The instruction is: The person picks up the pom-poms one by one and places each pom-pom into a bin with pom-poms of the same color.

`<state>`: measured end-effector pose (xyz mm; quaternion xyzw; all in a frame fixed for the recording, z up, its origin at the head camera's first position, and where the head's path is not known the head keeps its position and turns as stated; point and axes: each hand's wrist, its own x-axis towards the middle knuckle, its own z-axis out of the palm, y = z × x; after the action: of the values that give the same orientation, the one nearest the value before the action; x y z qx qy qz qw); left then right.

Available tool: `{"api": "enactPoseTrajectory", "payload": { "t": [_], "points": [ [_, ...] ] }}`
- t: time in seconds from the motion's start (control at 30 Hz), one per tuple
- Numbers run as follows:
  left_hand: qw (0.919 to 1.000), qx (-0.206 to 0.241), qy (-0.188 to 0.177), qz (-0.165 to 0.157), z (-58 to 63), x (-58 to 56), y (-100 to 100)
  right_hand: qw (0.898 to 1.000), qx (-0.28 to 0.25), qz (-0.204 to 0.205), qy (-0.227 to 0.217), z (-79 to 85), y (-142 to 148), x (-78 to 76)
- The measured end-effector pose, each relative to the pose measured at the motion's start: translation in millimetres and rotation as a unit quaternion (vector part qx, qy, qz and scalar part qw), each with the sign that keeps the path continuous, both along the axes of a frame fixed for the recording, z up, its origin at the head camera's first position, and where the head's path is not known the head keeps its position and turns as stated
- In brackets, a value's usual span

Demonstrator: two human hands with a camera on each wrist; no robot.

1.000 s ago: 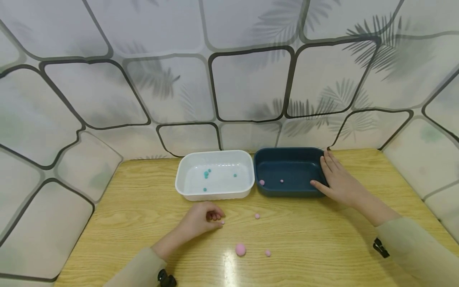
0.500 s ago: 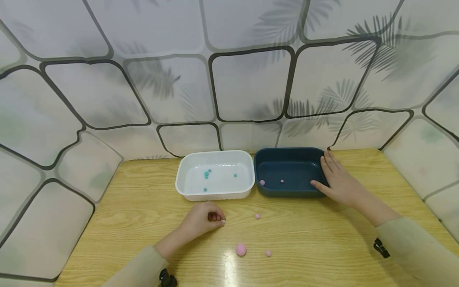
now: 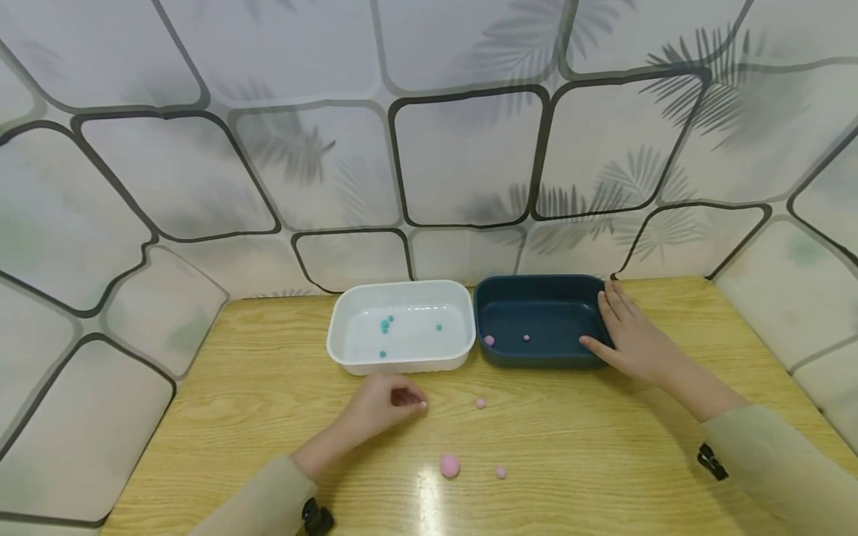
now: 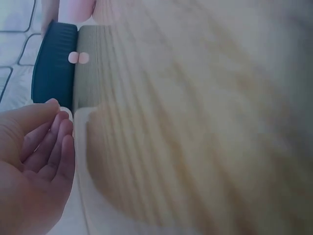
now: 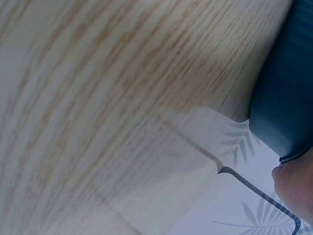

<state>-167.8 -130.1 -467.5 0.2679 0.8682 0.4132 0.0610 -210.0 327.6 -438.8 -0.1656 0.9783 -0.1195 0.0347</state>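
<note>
My left hand (image 3: 377, 406) is in front of the white tray (image 3: 402, 367), thumb and forefinger pinching a tiny pink ball (image 3: 424, 404). The ball is mostly hidden by the fingertips. In the left wrist view the thumb tip meets the forefinger, and the other fingers curl loosely behind. My right hand (image 3: 633, 342) rests on the right end of the dark blue tray (image 3: 543, 362), its fingers straight along the rim and the thumb over the front wall. On the table, a pink ball (image 3: 480, 403) lies before the blue tray. Nearer are a larger pink ball (image 3: 450, 467) and a small one (image 3: 501, 473).
Several small teal balls (image 3: 385, 324) lie in the white tray. Two pink balls, a larger one (image 3: 489, 341) and a tiny one (image 3: 526, 338), are in the blue tray. Both trays stand side by side near the wood-grain table's (image 3: 268, 417) back edge, before a patterned wall (image 3: 469, 164).
My left hand has lifted slightly and moved a little right with the tiny pink ball between its fingertips. The right hand has stayed on the blue tray.
</note>
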Motion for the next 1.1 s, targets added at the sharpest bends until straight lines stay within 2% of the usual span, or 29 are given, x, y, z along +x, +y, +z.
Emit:
{"api": "enactPoseTrajectory", "payload": {
  "t": [0.27, 0.47, 0.67, 0.93, 1.1],
  "points": [
    [0.9994, 0.024, -0.021, -0.015, 14.6, -0.4, 21.6, 1.0, 0.0, 0.001, -0.004, 1.7, -1.5, -0.5],
    [0.9988, 0.038, -0.024, -0.018, 28.8, -6.0, 39.5, 1.0, 0.003, 0.003, -0.006, 3.1, -1.7, -0.5],
    [0.9986, 0.046, -0.008, -0.024, 43.6, -17.4, 55.5, 1.0, 0.007, 0.003, -0.005, 2.9, -1.8, -0.6],
    [0.9977, 0.062, 0.006, -0.028, 57.2, -36.9, 74.3, 1.0, 0.011, 0.004, -0.002, 0.8, 0.1, -0.9],
    [0.9966, 0.079, 0.0, -0.023, 64.5, -50.1, 84.9, 1.0, 0.01, 0.004, -0.002, -0.4, 0.7, -0.9]
  ]
}}
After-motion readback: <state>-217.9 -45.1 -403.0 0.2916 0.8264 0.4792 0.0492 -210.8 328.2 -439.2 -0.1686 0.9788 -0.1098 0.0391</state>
